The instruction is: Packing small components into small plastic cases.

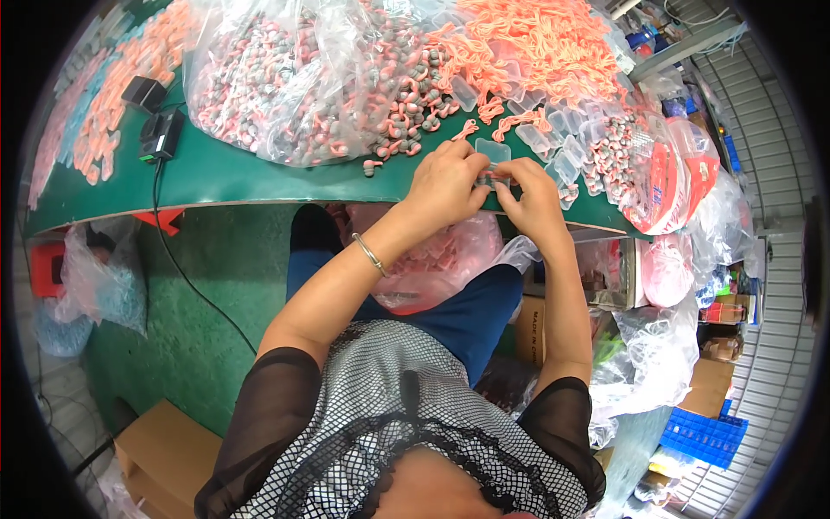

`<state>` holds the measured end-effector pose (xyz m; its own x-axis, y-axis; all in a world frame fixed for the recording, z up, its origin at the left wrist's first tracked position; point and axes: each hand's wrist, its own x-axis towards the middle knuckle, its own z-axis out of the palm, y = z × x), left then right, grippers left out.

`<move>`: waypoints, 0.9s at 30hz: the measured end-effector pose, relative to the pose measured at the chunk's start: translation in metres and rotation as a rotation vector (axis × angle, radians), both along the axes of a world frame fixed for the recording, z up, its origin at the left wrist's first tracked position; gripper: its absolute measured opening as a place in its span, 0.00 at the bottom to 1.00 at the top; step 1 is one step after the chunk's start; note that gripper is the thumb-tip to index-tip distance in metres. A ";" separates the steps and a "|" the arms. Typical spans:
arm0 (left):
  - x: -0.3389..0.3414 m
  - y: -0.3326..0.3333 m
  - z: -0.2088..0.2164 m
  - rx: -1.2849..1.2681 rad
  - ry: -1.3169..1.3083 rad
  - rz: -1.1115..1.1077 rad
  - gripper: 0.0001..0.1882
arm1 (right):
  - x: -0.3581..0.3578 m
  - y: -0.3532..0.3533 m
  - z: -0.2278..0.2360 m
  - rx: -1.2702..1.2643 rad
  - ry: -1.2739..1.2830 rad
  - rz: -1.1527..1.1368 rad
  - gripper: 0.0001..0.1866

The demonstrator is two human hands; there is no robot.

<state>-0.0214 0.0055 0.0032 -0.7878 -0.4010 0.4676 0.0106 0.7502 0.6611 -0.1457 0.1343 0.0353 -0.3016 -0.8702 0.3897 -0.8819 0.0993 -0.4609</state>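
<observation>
Near the table's front edge, both my hands are closed round a small clear plastic case (493, 152), its lid raised away from me. My left hand (443, 182), with a metal bangle on its wrist, grips the case's left side. Fingers and thumb of my right hand (532, 201) pinch its right side. Something small and greyish shows in the case between my fingers, but they partly hide it. Just beyond my left hand lies a short looped orange cord (466, 130). Loose pink-and-grey plugs (413, 111) spread to the left.
A big clear bag (277, 143) of plugs covers the green table (233, 180). Orange cord bundles (536, 43) are heaped behind, with empty clear cases (566, 160) to the right. A red-and-white bag (670, 186) stands at the right edge. A black adapter (160, 134) trails its cable leftward.
</observation>
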 end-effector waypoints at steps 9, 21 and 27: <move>0.001 -0.003 -0.001 -0.041 -0.051 -0.031 0.17 | 0.008 -0.004 -0.001 0.082 0.159 -0.099 0.06; 0.002 -0.004 -0.004 -0.078 0.015 -0.046 0.15 | -0.060 -0.049 -0.004 0.056 0.515 -0.151 0.05; 0.003 -0.005 -0.003 -0.032 0.018 -0.041 0.18 | -0.072 -0.042 -0.006 0.013 0.549 -0.049 0.05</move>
<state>-0.0185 0.0010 0.0003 -0.7948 -0.3531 0.4935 0.0532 0.7696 0.6363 -0.2178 0.0922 0.0291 -0.0971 -0.8660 0.4906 -0.9865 0.1489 0.0675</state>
